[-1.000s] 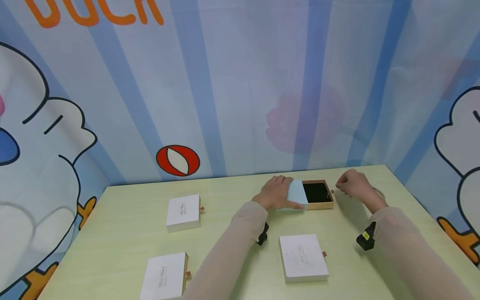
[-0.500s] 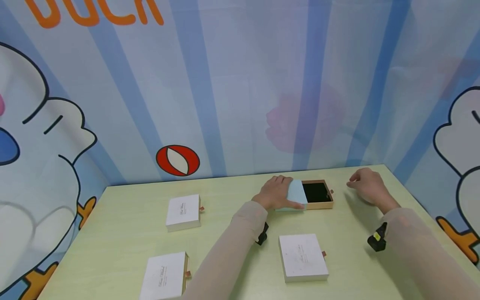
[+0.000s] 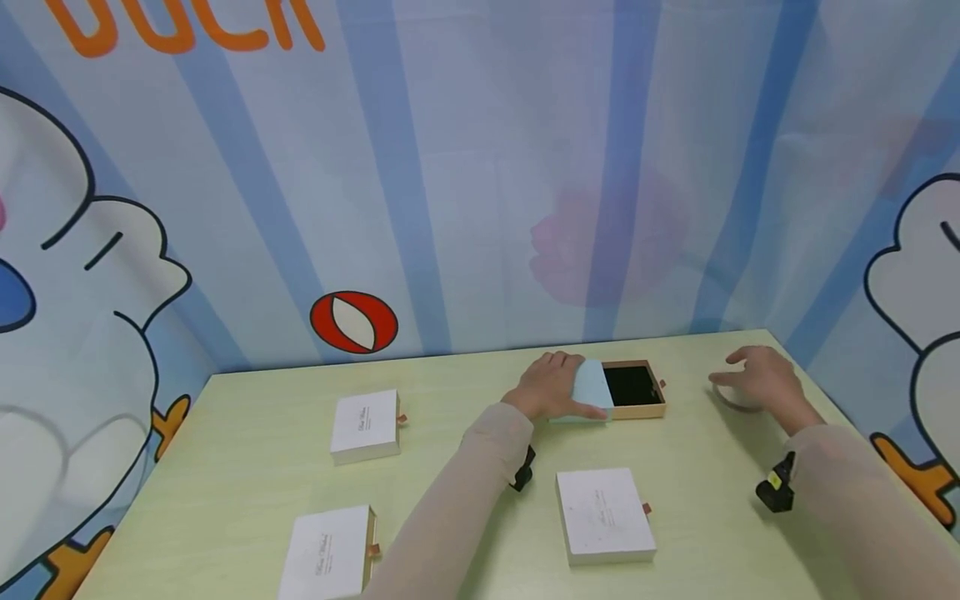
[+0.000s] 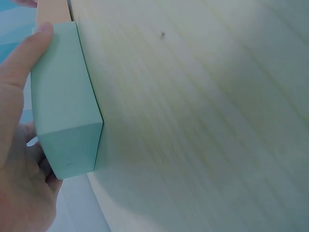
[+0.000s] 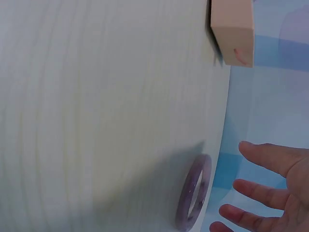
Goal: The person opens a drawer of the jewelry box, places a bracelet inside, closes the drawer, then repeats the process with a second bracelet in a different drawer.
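Observation:
My left hand (image 3: 551, 387) grips the pale blue sleeve of a slide-out box (image 3: 594, 392), thumb on the near side and fingers over the far side. The box's tan drawer (image 3: 640, 411) is pulled out to the right, showing a black lining (image 3: 632, 385). In the left wrist view the sleeve (image 4: 67, 92) looks mint green. To the right of the drawer, my right hand (image 3: 765, 385) hovers with its fingers parted. Just below it a mauve bangle (image 5: 186, 200) lies on the table, apart from the fingertips (image 5: 246, 147). In the head view the hand partly covers the bangle (image 3: 733, 406).
Three white boxes with small orange-brown tabs lie on the pale table (image 3: 465, 392): one back left (image 3: 365, 423), one front left (image 3: 326, 550), one front centre-right (image 3: 606, 515). A printed blue curtain (image 3: 480, 208) stands behind the table's far edge.
My right hand has moved right, away from the drawer's tab, and its bunched fingers have parted above the bangle. The left hand and the box have stayed in place.

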Action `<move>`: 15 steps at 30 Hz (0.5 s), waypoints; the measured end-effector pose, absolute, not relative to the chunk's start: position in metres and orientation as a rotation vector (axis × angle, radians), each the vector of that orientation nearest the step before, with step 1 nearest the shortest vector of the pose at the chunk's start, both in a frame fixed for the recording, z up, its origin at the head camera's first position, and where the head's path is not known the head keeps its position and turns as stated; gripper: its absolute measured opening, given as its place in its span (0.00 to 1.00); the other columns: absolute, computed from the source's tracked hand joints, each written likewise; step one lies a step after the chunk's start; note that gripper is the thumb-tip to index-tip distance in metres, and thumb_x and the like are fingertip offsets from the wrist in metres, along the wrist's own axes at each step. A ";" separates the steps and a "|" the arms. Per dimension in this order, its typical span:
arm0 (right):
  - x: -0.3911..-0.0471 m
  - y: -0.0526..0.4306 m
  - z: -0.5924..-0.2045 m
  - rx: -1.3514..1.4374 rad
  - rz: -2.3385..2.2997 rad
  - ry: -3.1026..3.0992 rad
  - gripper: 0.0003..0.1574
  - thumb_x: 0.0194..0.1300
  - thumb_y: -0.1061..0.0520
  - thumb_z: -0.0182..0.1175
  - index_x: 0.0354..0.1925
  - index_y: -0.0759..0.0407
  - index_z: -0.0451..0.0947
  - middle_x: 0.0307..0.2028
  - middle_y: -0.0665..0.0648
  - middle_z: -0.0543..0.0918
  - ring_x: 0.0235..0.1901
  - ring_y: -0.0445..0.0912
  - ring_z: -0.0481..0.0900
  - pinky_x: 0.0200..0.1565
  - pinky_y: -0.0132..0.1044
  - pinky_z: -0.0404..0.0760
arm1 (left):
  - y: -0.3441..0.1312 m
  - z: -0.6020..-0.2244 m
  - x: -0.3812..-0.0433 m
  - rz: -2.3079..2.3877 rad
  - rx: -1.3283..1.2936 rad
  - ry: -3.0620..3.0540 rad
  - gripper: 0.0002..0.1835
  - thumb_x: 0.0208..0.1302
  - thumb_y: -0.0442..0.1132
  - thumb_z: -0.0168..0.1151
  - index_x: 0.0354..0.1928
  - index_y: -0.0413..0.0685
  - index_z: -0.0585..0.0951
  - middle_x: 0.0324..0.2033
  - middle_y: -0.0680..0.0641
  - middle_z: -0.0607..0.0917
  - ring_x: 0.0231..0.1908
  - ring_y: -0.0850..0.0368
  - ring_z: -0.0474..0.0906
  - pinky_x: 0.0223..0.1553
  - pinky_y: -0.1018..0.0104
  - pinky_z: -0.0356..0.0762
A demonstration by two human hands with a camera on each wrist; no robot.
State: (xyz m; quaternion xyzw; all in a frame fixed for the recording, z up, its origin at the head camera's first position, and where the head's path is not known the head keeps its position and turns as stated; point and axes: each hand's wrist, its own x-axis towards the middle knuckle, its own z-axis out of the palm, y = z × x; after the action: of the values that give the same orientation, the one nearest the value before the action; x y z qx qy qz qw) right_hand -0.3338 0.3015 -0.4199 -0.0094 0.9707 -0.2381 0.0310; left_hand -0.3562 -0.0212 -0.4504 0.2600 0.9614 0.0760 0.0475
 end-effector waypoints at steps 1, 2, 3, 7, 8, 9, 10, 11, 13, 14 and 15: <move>-0.334 0.303 -0.421 -0.013 -0.736 2.982 0.38 0.67 0.48 0.63 0.59 0.80 0.69 0.57 0.82 0.69 0.51 0.73 0.72 0.44 0.61 0.77 | -0.021 -0.450 -0.356 0.233 0.792 2.932 0.55 0.52 0.75 0.64 0.75 0.50 0.61 0.66 0.48 0.71 0.64 0.54 0.66 0.66 0.63 0.62; -0.333 0.305 -0.421 0.000 -0.740 2.974 0.39 0.67 0.48 0.62 0.59 0.81 0.68 0.57 0.83 0.68 0.51 0.73 0.71 0.44 0.61 0.77 | -0.022 -0.449 -0.356 0.233 0.792 2.931 0.55 0.52 0.75 0.64 0.75 0.50 0.61 0.66 0.48 0.71 0.64 0.54 0.67 0.66 0.63 0.63; -0.333 0.306 -0.421 0.013 -0.740 2.965 0.41 0.67 0.47 0.62 0.60 0.81 0.67 0.57 0.83 0.68 0.51 0.74 0.71 0.44 0.61 0.77 | -0.022 -0.449 -0.356 0.232 0.791 2.930 0.55 0.52 0.75 0.64 0.75 0.50 0.61 0.66 0.48 0.71 0.64 0.54 0.67 0.66 0.63 0.63; -0.333 0.309 -0.423 0.025 -0.714 2.945 0.45 0.67 0.45 0.62 0.61 0.84 0.65 0.57 0.84 0.67 0.54 0.76 0.68 0.49 0.65 0.73 | -0.022 -0.449 -0.355 0.233 0.790 2.929 0.55 0.52 0.75 0.64 0.75 0.50 0.61 0.66 0.48 0.71 0.64 0.54 0.67 0.65 0.63 0.64; -0.333 0.310 -0.423 0.020 -0.706 2.946 0.46 0.67 0.45 0.62 0.61 0.84 0.64 0.57 0.84 0.67 0.54 0.76 0.67 0.51 0.67 0.70 | -0.022 -0.449 -0.355 0.235 0.791 2.930 0.55 0.52 0.75 0.64 0.75 0.50 0.61 0.66 0.48 0.71 0.64 0.54 0.67 0.65 0.63 0.64; -0.333 0.310 -0.424 0.013 -0.693 2.947 0.46 0.68 0.45 0.62 0.61 0.85 0.64 0.57 0.84 0.67 0.55 0.77 0.66 0.53 0.68 0.68 | -0.022 -0.450 -0.355 0.237 0.792 2.931 0.55 0.52 0.75 0.64 0.75 0.50 0.61 0.66 0.48 0.71 0.64 0.54 0.67 0.65 0.63 0.64; -0.333 0.310 -0.425 0.007 -0.681 2.949 0.46 0.68 0.45 0.62 0.60 0.86 0.64 0.57 0.84 0.68 0.55 0.77 0.64 0.55 0.69 0.65 | -0.022 -0.450 -0.355 0.237 0.794 2.933 0.55 0.52 0.75 0.64 0.75 0.50 0.61 0.65 0.48 0.72 0.64 0.54 0.67 0.65 0.63 0.64; -0.334 0.311 -0.426 0.003 -0.670 2.950 0.46 0.68 0.45 0.62 0.60 0.87 0.64 0.57 0.84 0.68 0.56 0.78 0.64 0.56 0.70 0.63 | -0.022 -0.450 -0.355 0.239 0.796 2.934 0.55 0.52 0.75 0.64 0.75 0.50 0.61 0.65 0.48 0.72 0.64 0.54 0.67 0.65 0.63 0.64; -0.335 0.312 -0.428 0.010 -0.653 2.950 0.46 0.68 0.45 0.61 0.60 0.87 0.64 0.56 0.84 0.68 0.56 0.79 0.62 0.57 0.71 0.60 | -0.022 -0.450 -0.355 0.238 0.798 2.938 0.55 0.52 0.75 0.64 0.75 0.50 0.62 0.65 0.48 0.72 0.63 0.54 0.68 0.64 0.63 0.65; -0.335 0.312 -0.429 0.015 -0.645 2.949 0.47 0.68 0.44 0.62 0.59 0.87 0.64 0.56 0.84 0.68 0.56 0.79 0.61 0.57 0.71 0.60 | -0.022 -0.450 -0.355 0.237 0.800 2.940 0.55 0.52 0.75 0.64 0.75 0.50 0.62 0.65 0.48 0.72 0.63 0.54 0.68 0.64 0.63 0.65; -0.335 0.312 -0.429 0.017 -0.634 2.949 0.46 0.67 0.44 0.62 0.59 0.87 0.65 0.56 0.85 0.68 0.56 0.79 0.61 0.57 0.71 0.60 | -0.022 -0.450 -0.355 0.236 0.802 2.941 0.55 0.52 0.75 0.64 0.75 0.50 0.62 0.65 0.48 0.72 0.63 0.54 0.68 0.64 0.63 0.65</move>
State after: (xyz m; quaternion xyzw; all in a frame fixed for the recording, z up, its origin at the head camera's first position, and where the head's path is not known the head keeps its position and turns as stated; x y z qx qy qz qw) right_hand -0.3355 0.3121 -0.4294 0.0056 0.9757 -0.2099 0.0626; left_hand -0.3549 -0.0220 -0.4499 0.2620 0.9611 0.0772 0.0420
